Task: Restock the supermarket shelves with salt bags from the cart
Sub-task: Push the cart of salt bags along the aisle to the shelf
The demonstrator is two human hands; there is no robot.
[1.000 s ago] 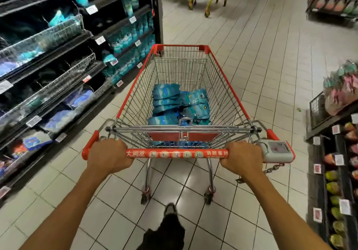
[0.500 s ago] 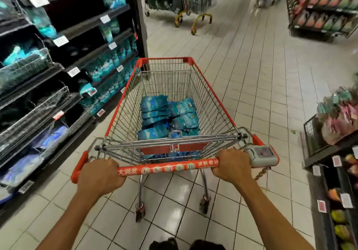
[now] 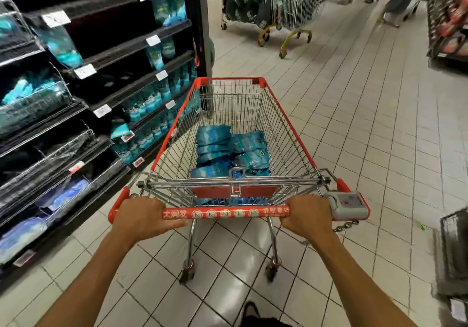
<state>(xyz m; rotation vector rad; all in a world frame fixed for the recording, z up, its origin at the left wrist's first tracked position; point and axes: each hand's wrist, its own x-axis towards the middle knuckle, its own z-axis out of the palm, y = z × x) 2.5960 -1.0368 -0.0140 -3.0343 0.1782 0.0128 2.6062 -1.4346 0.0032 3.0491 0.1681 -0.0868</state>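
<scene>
Head view: the left hand (image 3: 141,219) and right hand (image 3: 307,216) each curl round the red handle (image 3: 225,212) of the cart (image 3: 288,124); blue salt bags (image 3: 228,149) lie piled in the cart's basket; dark shelves (image 3: 121,48) on the left hold similar teal bags; white floor tiles (image 3: 367,124) stretch far right.

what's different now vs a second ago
The cart has rolled forward along the shelves on the left; the far carts and people at the aisle's end look nearer. Unchanged: left hand and right hand grip the handle, and the salt bags lie in the basket, none taken out.
</scene>
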